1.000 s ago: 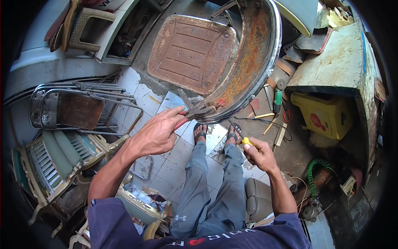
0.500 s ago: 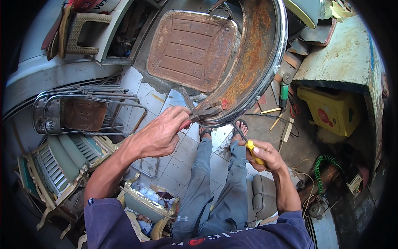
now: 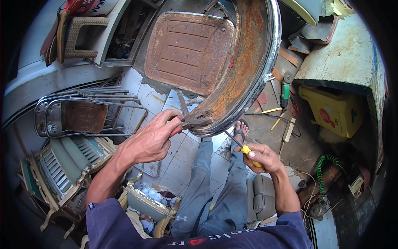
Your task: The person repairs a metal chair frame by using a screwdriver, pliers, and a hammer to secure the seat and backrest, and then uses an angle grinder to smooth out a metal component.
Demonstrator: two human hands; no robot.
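My left hand (image 3: 151, 139) is closed round the red handles of a pair of pliers (image 3: 198, 121). Their dark jaws lie over the near edge of a curved, rusty metal frame (image 3: 248, 50) with a chrome outer rim. In my right hand (image 3: 267, 158) is a screwdriver with a yellow handle (image 3: 246, 150). Its shaft points up and left to the rim's underside; whether the tip touches is hidden. A small red scrap (image 3: 231, 62) shows on the frame's inner edge. Behind the frame is a rusty brown chair panel (image 3: 188, 52).
Folded metal chairs (image 3: 85, 114) and carved chair parts (image 3: 66, 164) lie to the left. On the right are a green angle grinder (image 3: 286, 89), a yellow plastic container (image 3: 329, 110), a worn bench (image 3: 336, 62) and a coiled green hose (image 3: 325, 166). A grey cushion (image 3: 263, 193) sits near my leg.
The curved frame has shifted left and appears turned, with the red scrap now farther up its edge. The pliers moved slightly left and down; the screwdriver dropped a little.
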